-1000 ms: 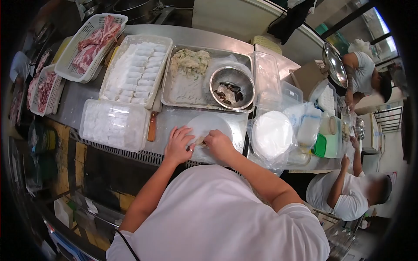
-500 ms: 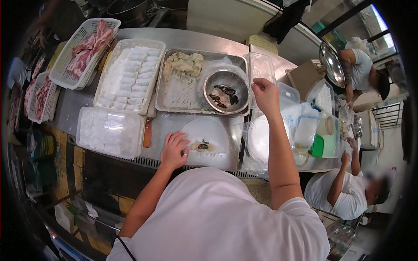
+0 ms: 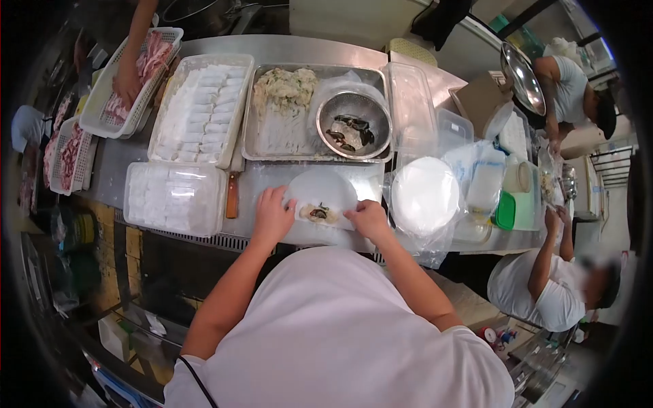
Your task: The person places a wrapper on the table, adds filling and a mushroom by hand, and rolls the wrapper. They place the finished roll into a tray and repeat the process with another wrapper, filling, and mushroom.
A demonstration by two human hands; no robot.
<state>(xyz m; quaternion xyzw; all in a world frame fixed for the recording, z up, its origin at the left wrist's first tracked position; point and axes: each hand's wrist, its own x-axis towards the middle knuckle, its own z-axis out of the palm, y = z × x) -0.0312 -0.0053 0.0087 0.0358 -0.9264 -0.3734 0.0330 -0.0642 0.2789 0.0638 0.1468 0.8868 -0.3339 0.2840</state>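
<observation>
A round, translucent rice paper wrapper lies on the steel worktop in front of me. Near its lower edge sits a small mound of pale filling topped with dark pieces and a bit of green. My left hand pinches the wrapper's left edge, its thumb beside the filling. On the opposite side, my right hand has thumb and fingertips closed on the right edge. Beyond the wrapper, a metal tray holds a heap of pale mixture and a steel bowl with dark pieces inside.
White rolls fill an open tub and a lidded box; a wooden-handled knife lies beside them. Stacked wrappers sit in plastic at right. Another person's hand reaches into a meat basket. Two people work at far right.
My right hand has come down from beside the bowl to the wrapper's right edge. My left hand's spread fingers have closed at the left edge. Another person's arm has entered over the meat basket.
</observation>
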